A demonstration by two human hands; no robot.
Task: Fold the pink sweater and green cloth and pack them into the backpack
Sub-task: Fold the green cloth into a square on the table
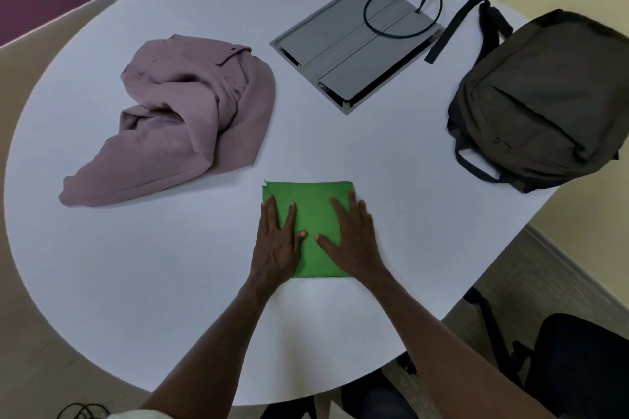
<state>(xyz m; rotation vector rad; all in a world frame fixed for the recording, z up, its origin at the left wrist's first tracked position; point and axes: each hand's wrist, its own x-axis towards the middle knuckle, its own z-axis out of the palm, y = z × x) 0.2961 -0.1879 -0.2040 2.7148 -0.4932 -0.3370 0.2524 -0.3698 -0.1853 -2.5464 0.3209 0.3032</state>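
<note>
Both hands are flat, fingers straight, pressing on one folded green cloth rectangle point(315, 214) near the white round table's point(136, 265) front edge: left hand point(277, 243), right hand point(355, 238). Its long axis runs away from the person. One crumpled pink sweater point(177, 122) lies far left, one dark olive backpack point(544, 95) far right, top handle pointing toward the person.

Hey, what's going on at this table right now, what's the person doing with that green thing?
A person is pressing both hands flat on a green cloth at the near edge of the round white table. The left hand and right hand lie side by side with straight fingers, smoothing the cloth, which already looks folded into a neat rectangle. The pink sweater lies crumpled and unfolded to the left. The backpack lies on the right, apparently closed, with nothing packed yet.
</note>
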